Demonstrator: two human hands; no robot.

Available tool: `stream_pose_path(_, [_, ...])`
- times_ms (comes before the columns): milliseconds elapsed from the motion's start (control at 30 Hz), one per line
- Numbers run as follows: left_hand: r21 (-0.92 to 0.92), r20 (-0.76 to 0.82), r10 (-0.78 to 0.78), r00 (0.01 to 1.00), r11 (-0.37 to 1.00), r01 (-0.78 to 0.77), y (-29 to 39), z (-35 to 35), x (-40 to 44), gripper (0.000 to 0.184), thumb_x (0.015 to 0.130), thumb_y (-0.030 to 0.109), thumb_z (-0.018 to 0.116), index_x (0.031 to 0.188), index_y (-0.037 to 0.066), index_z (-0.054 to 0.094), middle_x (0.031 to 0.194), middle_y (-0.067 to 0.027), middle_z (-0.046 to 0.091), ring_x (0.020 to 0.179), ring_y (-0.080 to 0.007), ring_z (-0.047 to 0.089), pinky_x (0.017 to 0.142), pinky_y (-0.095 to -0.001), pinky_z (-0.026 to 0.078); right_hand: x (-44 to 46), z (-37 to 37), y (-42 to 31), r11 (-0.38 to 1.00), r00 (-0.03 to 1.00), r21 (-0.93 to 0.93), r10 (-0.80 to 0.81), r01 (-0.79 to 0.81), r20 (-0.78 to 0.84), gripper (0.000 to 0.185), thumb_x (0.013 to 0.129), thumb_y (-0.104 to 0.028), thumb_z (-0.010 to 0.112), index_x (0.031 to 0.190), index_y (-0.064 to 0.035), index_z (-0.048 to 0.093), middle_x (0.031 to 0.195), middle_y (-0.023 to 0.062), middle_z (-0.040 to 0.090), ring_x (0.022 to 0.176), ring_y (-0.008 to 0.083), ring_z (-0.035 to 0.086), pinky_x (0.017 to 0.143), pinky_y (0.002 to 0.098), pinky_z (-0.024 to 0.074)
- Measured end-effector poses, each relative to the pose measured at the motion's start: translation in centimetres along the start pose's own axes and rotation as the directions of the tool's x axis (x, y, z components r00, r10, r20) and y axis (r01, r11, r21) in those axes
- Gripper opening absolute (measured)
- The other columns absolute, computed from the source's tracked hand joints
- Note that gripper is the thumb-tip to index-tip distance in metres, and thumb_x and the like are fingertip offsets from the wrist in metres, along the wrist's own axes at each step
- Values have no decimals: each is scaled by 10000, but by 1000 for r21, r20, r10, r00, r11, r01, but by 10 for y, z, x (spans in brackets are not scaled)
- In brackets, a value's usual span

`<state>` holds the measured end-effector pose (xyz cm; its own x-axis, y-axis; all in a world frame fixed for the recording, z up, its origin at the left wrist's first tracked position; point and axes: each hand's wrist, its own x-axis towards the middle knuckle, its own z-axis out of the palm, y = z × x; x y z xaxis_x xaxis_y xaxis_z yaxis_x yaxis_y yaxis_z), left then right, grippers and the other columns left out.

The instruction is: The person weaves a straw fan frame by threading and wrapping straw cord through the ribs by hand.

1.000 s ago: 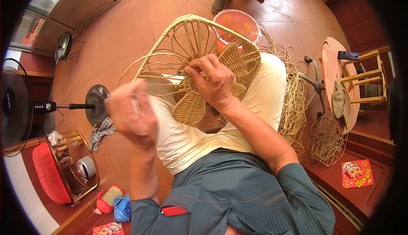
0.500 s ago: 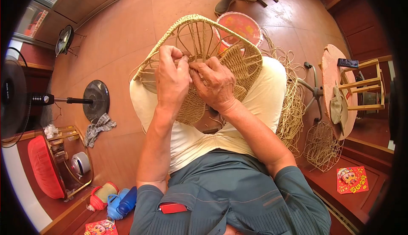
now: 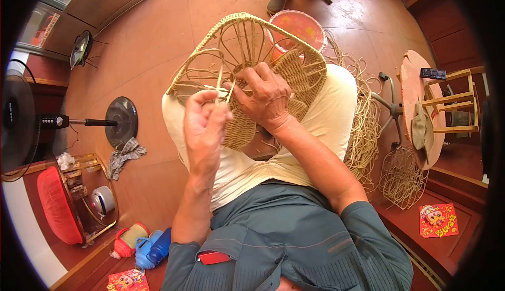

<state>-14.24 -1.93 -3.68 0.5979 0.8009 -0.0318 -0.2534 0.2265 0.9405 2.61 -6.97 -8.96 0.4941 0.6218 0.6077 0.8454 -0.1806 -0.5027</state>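
Observation:
A half-woven wicker basket (image 3: 302, 78) rests tilted across my thighs, its wrapped rim curving away from me over open spokes. My left hand (image 3: 205, 125) is on the near left side, fingers pinched around a pale cord (image 3: 219, 72). That cord loops up and back down between the two hands. At the basket's inner side, my right hand (image 3: 265, 93) has its thumb and fingers closed on the cord close to the spokes. Its fingertips are partly hidden, so the exact grip point does not show.
Loose cord (image 3: 363, 117) lies heaped right of my leg. A red bucket (image 3: 298, 30) stands behind the basket, near a seated person's shoes (image 3: 279, 0). A round table (image 3: 413, 80) with a phone is at right; a standing fan (image 3: 121, 122) is at left.
My left hand has drawn back toward me and down, away from the right hand, pulling a loop of cord into view. The right hand stays near the same spot on the basket.

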Motion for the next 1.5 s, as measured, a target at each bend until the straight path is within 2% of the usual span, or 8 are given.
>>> stream_pose_path(433, [-23,-476,-219,852,971,237,45,-176,-51,507,1173,487,626,1411,40,636,690,94,409,598,-44,354,620,-254,302,2,9,3,999,996,25,-19,21,-85,158,891,-236,802,837,-150,680,850,34,616,732,242,687,669,414,543])
stream_pose_path(767, [-161,-858,-340,385,890,427,84,-470,-235,368,1149,510,635,1302,183,707,634,80,387,505,-125,302,592,-295,321,0,12,4,998,989,41,-40,46,-143,111,881,-183,794,836,-144,700,835,26,628,725,240,704,643,418,549])
stream_pose_path(867, [-81,-993,-22,-118,848,523,106,-502,-315,292,1121,386,639,1259,157,756,845,1,613,700,-217,530,716,-416,497,4,11,3,999,988,28,-39,44,-151,126,881,-168,788,815,-136,685,830,29,624,718,242,706,634,420,549])
stream_pose_path(967, [-226,-951,-62,-303,808,544,114,-581,-393,391,1072,405,649,1293,120,799,1157,-82,779,1077,-263,713,905,-558,570,3,7,3,997,989,59,-30,40,-147,143,883,-161,787,806,-128,672,828,35,618,719,250,706,632,424,551])
stream_pose_path(1033, [-26,-999,-35,-11,478,878,97,-587,-380,455,1056,431,640,1285,78,814,1283,-148,824,1206,-321,772,981,-591,589,2,8,4,997,992,60,-29,37,-125,150,890,-170,791,809,-124,673,828,40,617,724,257,708,635,427,554])
stream_pose_path(1100, [459,-850,66,523,-396,795,65,-560,-325,527,1056,468,613,1247,19,814,1328,-224,803,1211,-408,767,1008,-563,578,1,9,6,997,994,66,-28,35,-105,139,893,-178,792,826,-120,684,838,45,628,728,265,710,641,430,558])
stream_pose_path(1233, [882,-402,291,868,378,281,17,-345,-114,368,1141,298,693,1258,-43,767,1163,-106,799,1104,-217,719,1037,-383,551,5,5,5,997,996,66,-39,45,-82,128,913,-193,789,857,-114,706,860,51,650,737,282,716,655,438,568])
stream_pose_path(1500, [955,204,76,976,204,-216,41,-32,34,300,1102,284,686,1108,14,819,1033,-187,793,935,-338,769,843,-431,582,3,4,6,997,998,52,-50,53,-45,87,965,-222,778,934,-145,753,871,55,659,738,312,714,666,447,575])
